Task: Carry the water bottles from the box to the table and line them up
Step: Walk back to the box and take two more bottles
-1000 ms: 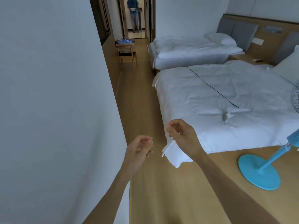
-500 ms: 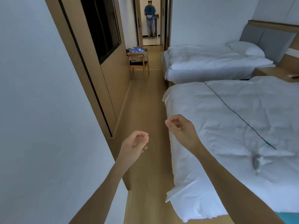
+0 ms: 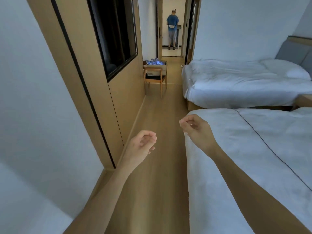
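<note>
Both hands raised in front, empty. Left hand (image 3: 141,146) over the wooden floor (image 3: 162,166), fingers loosely curled, gripping nothing. Right hand (image 3: 196,130) just above the corner of the near bed (image 3: 253,157), fingers likewise loosely curled, nothing between them. Far down the aisle, well apart from the hands — cardboard box (image 3: 157,69) on a wooden chair (image 3: 155,80) against the left wall, blue-tinted water bottles (image 3: 153,62) heaped inside. Second bed (image 3: 236,81) to the right of the chair. In the doorway beyond — a person (image 3: 172,29) standing, back turned.
</note>
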